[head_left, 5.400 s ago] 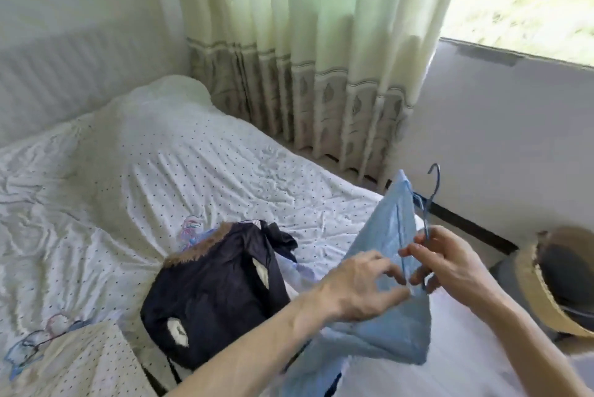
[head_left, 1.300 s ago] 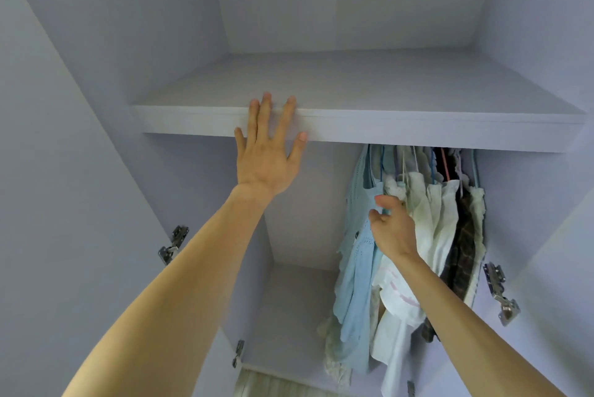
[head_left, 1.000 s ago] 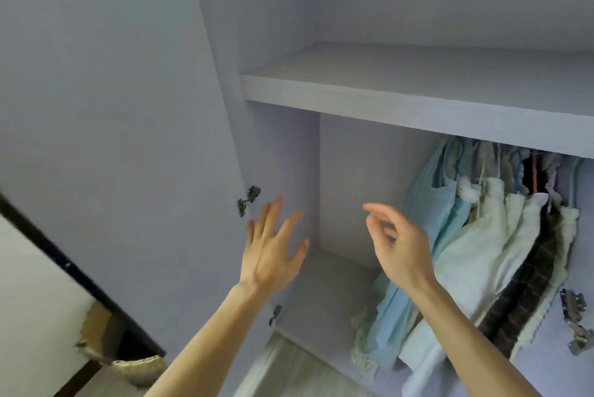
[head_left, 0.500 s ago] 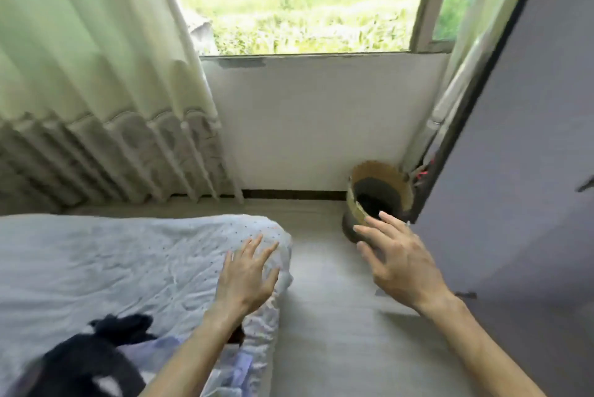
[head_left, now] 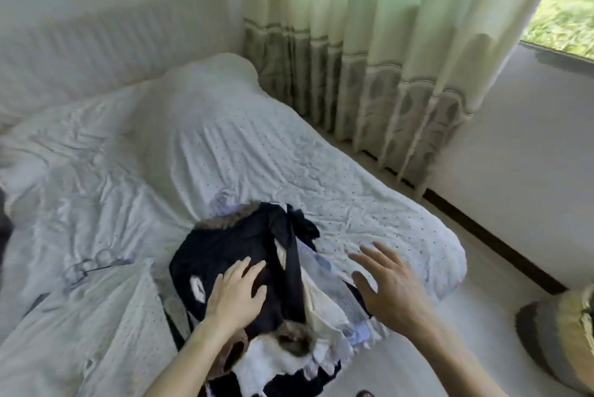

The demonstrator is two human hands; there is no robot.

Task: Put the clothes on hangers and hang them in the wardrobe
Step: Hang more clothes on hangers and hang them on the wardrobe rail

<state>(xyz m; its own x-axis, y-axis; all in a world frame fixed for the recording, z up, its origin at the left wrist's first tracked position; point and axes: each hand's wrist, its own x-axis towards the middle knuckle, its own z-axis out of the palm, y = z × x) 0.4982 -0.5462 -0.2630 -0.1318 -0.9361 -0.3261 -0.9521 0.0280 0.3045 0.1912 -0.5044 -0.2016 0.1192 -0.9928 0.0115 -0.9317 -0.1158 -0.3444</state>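
A heap of clothes lies on the near edge of the bed. A dark navy garment with a fur-trimmed edge sits on top. White and pale blue pieces poke out beneath it on the right. My left hand rests flat on the dark garment, fingers spread. My right hand hovers just right of the heap with its fingers straight and spread, holding nothing. Hangers lie on the sheet to the left of the heap. The wardrobe is out of view.
The bed wears a rumpled white dotted sheet. Pale green curtains hang behind it, with a white wall under the window on the right. A woven basket stands on the floor at the far right edge.
I have turned from the wardrobe, where the blue garment now hangs, back to the bed. Both hands came down empty, and the left now lies on the dark garment.
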